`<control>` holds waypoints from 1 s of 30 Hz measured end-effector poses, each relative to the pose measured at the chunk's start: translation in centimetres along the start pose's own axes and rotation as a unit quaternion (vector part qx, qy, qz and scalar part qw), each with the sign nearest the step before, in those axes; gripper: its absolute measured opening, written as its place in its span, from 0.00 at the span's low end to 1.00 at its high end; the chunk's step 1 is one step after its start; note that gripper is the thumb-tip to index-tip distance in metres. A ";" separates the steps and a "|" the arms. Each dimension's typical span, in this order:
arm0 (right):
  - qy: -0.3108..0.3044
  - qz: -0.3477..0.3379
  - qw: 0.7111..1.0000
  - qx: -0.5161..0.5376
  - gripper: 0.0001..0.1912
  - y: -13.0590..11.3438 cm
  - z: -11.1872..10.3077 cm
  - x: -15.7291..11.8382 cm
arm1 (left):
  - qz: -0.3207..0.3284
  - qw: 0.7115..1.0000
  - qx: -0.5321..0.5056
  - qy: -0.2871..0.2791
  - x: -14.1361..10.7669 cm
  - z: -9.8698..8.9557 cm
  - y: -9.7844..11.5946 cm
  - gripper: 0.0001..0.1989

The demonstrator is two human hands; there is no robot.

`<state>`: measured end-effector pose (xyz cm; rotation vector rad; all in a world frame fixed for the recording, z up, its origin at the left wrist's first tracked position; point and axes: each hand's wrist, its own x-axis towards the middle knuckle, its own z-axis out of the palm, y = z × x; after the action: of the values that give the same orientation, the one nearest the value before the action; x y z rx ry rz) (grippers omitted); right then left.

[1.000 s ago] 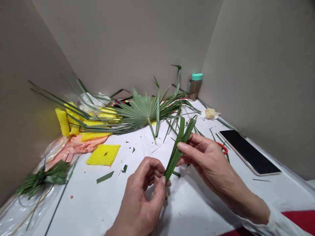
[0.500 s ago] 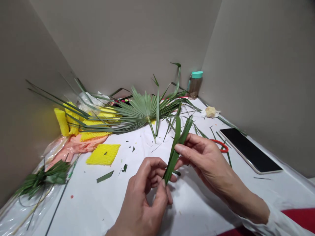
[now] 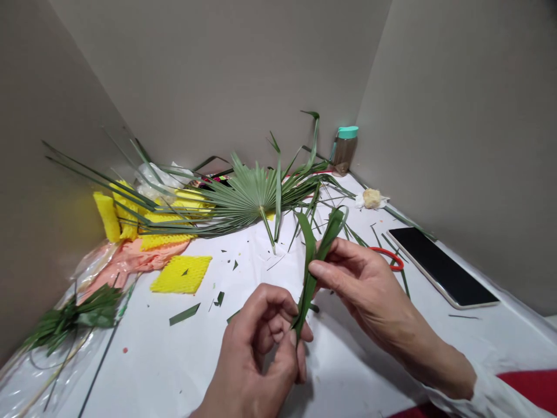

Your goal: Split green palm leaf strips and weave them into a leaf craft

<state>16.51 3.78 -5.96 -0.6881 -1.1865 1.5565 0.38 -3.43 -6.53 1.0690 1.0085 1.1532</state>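
Between my hands are long green palm leaf strips [image 3: 310,278], folded so their upper ends loop and spread apart. My left hand [image 3: 265,342] pinches the narrow lower end between thumb and fingers. Higher up, the thumb and fingers of my right hand [image 3: 354,281] close on the strips' middle. Behind the hands a fan-shaped palm leaf [image 3: 255,194] lies with its stalk pointing toward me. A red ring-like handle [image 3: 394,258] shows just past my right hand, partly hidden by it.
A phone [image 3: 439,267] lies at the right. Yellow foam netting [image 3: 183,274], pink cloth [image 3: 130,261] and a tied leaf bundle [image 3: 82,310] are on the left. A bottle with a teal lid [image 3: 346,150] stands in the back corner. Leaf scraps [image 3: 185,314] dot the white tabletop.
The upper ends of the leaf strips have spread wider and curled over into loops. My left hand has shifted slightly; both hands keep their grip.
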 end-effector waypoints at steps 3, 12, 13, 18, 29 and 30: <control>-0.006 -0.012 1.000 0.011 0.04 0.0 0.0 0.1 | -0.018 0.998 -0.060 0.022 0.0 0.3 0.2 0.10; -0.032 -0.004 0.998 0.054 0.04 -0.2 0.1 0.0 | -0.041 0.984 -0.165 -0.048 0.8 -0.5 -0.3 0.09; -0.033 -0.001 0.998 0.058 0.04 -0.2 0.1 0.0 | -0.047 0.982 -0.176 -0.047 0.9 -0.5 -0.3 0.11; -0.054 0.028 0.997 0.038 0.04 -0.2 0.2 -0.1 | -0.086 0.987 -0.124 -0.057 1.1 -0.7 -0.1 0.08; -0.016 0.008 0.999 -0.047 0.10 -0.7 1.3 -1.1 | -0.046 0.998 0.002 -0.036 1.1 -0.9 0.4 0.10; -0.018 0.008 0.999 -0.044 0.09 -0.6 1.3 -1.1 | -0.044 0.998 0.008 -0.035 1.1 -0.9 0.4 0.10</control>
<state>15.99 2.34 -5.09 -0.7306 -1.2844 1.5431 -0.45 -2.19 -6.35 1.0604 1.0002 1.0319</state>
